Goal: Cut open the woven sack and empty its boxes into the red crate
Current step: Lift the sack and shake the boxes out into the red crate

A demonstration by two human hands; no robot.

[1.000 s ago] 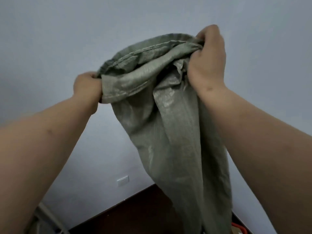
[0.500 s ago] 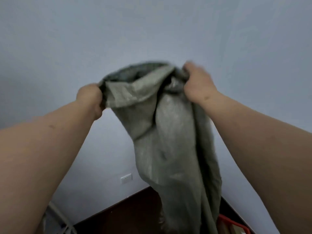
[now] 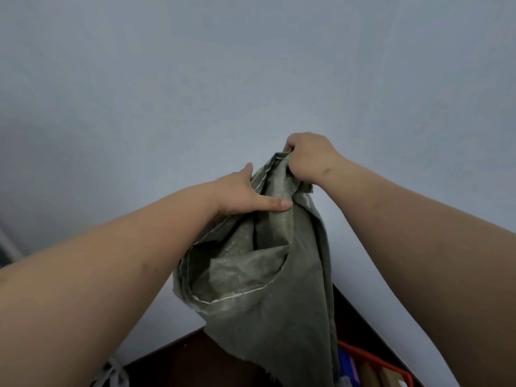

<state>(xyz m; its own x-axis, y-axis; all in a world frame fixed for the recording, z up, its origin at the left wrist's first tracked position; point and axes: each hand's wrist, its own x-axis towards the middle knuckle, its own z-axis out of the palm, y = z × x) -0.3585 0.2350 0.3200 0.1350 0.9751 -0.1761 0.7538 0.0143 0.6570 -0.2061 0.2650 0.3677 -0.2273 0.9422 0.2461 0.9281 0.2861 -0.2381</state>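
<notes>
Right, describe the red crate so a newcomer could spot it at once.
Start at the pale wall, drop to the dark floor at the bottom of the frame, then go to its right corner. There, beside the hanging green woven sack, sits the red crate, the only bright red rim, with boxes inside.

You stand in a bare indoor room: plain grey-blue wall [image 3: 251, 79] at 12 o'clock, dark floor [image 3: 195, 361] at 6.
</notes>
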